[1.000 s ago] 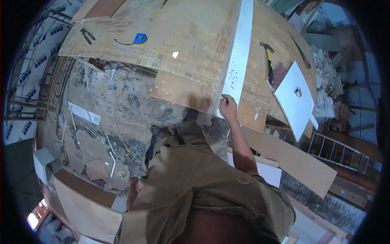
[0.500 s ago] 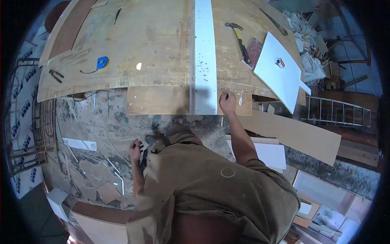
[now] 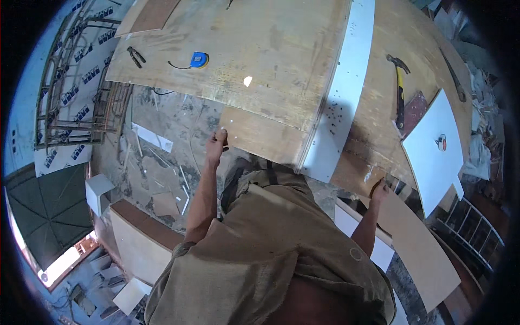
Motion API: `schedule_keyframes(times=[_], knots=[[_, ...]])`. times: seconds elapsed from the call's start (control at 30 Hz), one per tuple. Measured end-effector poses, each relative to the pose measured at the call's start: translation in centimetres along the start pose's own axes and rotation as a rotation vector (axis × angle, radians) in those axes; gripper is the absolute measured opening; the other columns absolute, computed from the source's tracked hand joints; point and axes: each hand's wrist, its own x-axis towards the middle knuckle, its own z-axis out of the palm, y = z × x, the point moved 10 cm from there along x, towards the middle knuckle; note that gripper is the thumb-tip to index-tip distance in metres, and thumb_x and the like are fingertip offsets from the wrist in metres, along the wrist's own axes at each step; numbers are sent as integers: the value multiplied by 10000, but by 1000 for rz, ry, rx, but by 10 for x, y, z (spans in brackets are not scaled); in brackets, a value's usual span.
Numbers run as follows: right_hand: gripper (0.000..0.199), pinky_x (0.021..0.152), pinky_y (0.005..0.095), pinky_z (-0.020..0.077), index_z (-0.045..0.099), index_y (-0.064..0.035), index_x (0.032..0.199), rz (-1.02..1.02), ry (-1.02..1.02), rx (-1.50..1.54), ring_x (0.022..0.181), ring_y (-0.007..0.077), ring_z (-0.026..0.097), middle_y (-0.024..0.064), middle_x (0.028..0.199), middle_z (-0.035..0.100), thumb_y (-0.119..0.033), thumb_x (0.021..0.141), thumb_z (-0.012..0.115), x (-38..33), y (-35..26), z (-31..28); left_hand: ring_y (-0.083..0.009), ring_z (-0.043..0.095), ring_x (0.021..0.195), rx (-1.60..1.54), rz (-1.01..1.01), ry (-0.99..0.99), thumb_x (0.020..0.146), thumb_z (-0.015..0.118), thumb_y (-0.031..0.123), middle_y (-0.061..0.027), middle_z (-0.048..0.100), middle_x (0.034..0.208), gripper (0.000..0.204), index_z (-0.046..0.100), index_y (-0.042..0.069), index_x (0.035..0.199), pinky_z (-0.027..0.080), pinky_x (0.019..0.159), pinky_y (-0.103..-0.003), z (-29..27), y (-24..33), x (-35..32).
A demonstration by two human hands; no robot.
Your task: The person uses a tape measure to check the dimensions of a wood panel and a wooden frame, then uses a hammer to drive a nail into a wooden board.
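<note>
A light brown wooden board (image 3: 265,132) sticks out along the near edge of the large worktable. My left hand (image 3: 218,143) is closed on its left end. At the other end of this board my right hand (image 3: 381,189) is closed on the corner, its fingertips partly hidden. A long white strip (image 3: 338,103) dotted with small dark bits lies across the board and runs back over the tabletop, between my two hands. Part of the board is covered by that strip.
On the worktable (image 3: 260,49) lie a blue tape measure (image 3: 199,59), pincers (image 3: 136,57), a hammer (image 3: 400,86), a white panel (image 3: 436,151) and a handsaw (image 3: 454,76). A tan panel (image 3: 414,238) and a metal ladder (image 3: 474,227) are at right. Scraps litter the floor at left.
My left hand has come up from my side to the board's left end. My right hand has moved from beside the white strip to the right end. The view has turned.
</note>
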Motion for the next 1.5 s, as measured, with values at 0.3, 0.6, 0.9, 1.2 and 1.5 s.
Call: schedule_keyframes(times=[0.3,0.6,0.9,1.2,1.5], knots=[[364,691,390,509,703,8,957,-323,86,-12,734,254,666,161,827,711,-342,916,612,-25,-34,-6,-253,670,794,413,393,85,847,711,413,-144,695,889,454,659,-2,1021,531,729,-370,-28,61,29],[397,881,424,491,639,-30,1134,-294,160,-105,982,344,638,197,1038,666,-188,774,688,-121,-45,4,-403,529,1197,587,809,173,757,784,412,-279,551,1259,833,449,-58,1357,420,1024,-453,-79,220,172],[420,908,460,477,569,-7,1231,-173,208,9,1054,387,580,216,1151,601,-155,847,653,-300,-88,13,-468,464,1227,1090,862,113,794,705,519,-332,504,1286,881,352,89,1478,365,1043,-487,34,265,187],[401,848,375,512,552,-30,1260,-173,-63,386,975,279,634,200,1177,604,-180,901,646,-280,-161,2,-275,620,985,408,910,-711,758,827,227,-193,617,1152,696,520,-2,1339,499,867,-370,214,222,-58],[456,847,309,518,484,-32,1351,-23,-884,770,984,188,610,58,1167,597,-300,993,573,-203,-210,86,-356,486,1251,952,1239,-1087,840,711,366,-215,553,1293,774,365,81,1471,394,1064,-450,320,199,-240]])
